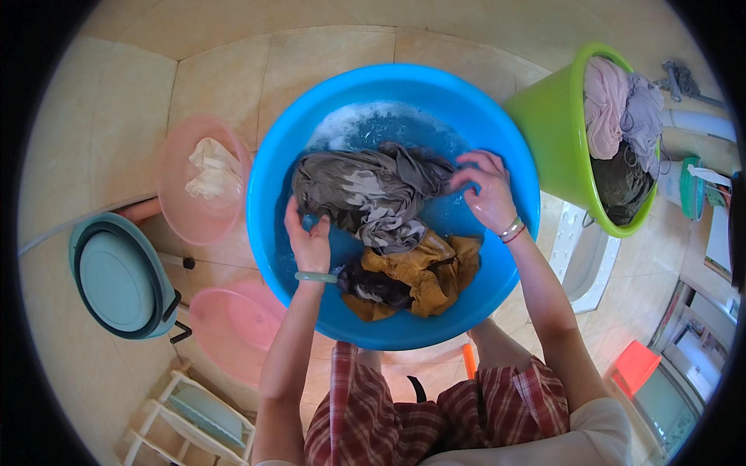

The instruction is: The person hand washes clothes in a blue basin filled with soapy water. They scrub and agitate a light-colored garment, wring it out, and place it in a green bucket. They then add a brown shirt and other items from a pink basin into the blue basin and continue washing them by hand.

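A large blue basin (392, 75) in front of me holds soapy water and wet clothes. Across its middle lies a crumpled grey garment (342, 182) with paler patches. Below that, nearer to me, are a mustard-brown garment (435, 283) and a dark bunched cloth (373, 285). My left hand (309, 242), with a pale green bangle at the wrist, is beside the grey garment's left end, thumb and fingers apart. At the other end my right hand (489, 193) has its fingers spread and slightly bent, close to the cloth. Neither hand grips anything that I can see.
A green bucket (544, 124) piled with clothes stands against the basin's right side. On the left are a pink basin (175, 182) with white cloth, another pink basin (233, 318) and a teal folding basin (116, 272). A white rack (186, 412) stands lower left.
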### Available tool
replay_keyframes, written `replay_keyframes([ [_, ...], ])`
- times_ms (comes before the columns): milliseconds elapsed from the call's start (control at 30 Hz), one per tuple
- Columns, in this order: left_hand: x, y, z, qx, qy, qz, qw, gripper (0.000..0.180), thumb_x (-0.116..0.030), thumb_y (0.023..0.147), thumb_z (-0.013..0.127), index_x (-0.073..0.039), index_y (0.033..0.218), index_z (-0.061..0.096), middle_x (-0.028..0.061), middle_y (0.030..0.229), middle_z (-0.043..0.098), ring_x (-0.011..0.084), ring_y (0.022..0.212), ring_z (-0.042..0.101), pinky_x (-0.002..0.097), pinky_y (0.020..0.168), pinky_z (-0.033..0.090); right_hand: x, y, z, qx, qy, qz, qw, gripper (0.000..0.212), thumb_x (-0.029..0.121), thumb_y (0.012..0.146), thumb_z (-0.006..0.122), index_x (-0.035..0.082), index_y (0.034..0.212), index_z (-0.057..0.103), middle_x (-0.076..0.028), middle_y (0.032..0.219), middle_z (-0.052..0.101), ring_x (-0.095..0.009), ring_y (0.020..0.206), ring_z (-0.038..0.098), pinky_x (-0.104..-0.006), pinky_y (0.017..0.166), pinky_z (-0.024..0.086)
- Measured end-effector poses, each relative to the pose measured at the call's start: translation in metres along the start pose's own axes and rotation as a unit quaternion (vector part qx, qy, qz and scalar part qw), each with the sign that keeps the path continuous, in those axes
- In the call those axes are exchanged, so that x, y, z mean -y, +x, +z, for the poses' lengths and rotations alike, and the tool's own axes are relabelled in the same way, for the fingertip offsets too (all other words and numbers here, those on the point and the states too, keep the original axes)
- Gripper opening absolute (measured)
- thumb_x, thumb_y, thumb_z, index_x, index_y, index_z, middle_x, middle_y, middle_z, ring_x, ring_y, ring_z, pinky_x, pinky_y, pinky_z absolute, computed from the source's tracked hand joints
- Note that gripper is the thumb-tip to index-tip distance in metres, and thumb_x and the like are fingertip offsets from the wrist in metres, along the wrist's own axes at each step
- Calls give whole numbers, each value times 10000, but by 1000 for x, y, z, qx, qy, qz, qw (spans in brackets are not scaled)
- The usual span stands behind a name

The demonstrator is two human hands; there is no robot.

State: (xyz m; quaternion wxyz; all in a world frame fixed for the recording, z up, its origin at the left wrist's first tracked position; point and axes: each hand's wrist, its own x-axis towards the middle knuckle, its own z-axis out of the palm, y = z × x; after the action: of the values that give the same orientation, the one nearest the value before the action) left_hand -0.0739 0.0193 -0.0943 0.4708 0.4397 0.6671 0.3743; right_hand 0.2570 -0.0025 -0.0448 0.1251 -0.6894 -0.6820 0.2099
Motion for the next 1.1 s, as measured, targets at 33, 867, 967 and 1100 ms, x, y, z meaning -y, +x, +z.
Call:
replay_keyframes([
  [33, -9, -1, 3, -6, 55, 47, 997, 558, -58, 868, 661, -48, 1383, 448, 191, 1450, 372, 313, 1303, 415, 393, 1016, 417, 1, 1, 7, -33, 43, 31, 998, 301, 159, 813, 678, 197, 1112, 679, -81, 1297, 530, -300, 1265, 435, -466, 1005, 385],
  [867, -47, 44, 48, 241, -493, -291, 784, 668, -582, 956, 445, -32, 1328, 517, 139, 1317, 569, 295, 1188, 550, 439, 1038, 424, 145, 31, 37, -56, 207, -111, 970, 272, 185, 743, 740, 112, 988, 647, -89, 1014, 528, -283, 949, 543, -390, 748, 510],
  [967, -54, 36, 46, 264, -518, -269, 768, 526, -404, 1011, 411, 16, 1305, 525, 178, 1256, 604, 292, 1125, 600, 427, 1023, 454, 173, -2, 28, -50, 147, -184, 971, 274, 250, 700, 742, 140, 939, 665, -37, 1043, 540, -228, 957, 516, -352, 748, 485],
  [1100, -19, 41, 39, 275, -434, -225, 828, 517, -387, 1001, 436, -11, 1353, 485, 158, 1303, 567, 271, 1200, 550, 400, 1065, 421, 193, -13, 40, -115, 76, -296, 945, 243, 359, 738, 700, 207, 926, 675, 11, 1082, 550, -203, 929, 498, -359, 695, 434],
])
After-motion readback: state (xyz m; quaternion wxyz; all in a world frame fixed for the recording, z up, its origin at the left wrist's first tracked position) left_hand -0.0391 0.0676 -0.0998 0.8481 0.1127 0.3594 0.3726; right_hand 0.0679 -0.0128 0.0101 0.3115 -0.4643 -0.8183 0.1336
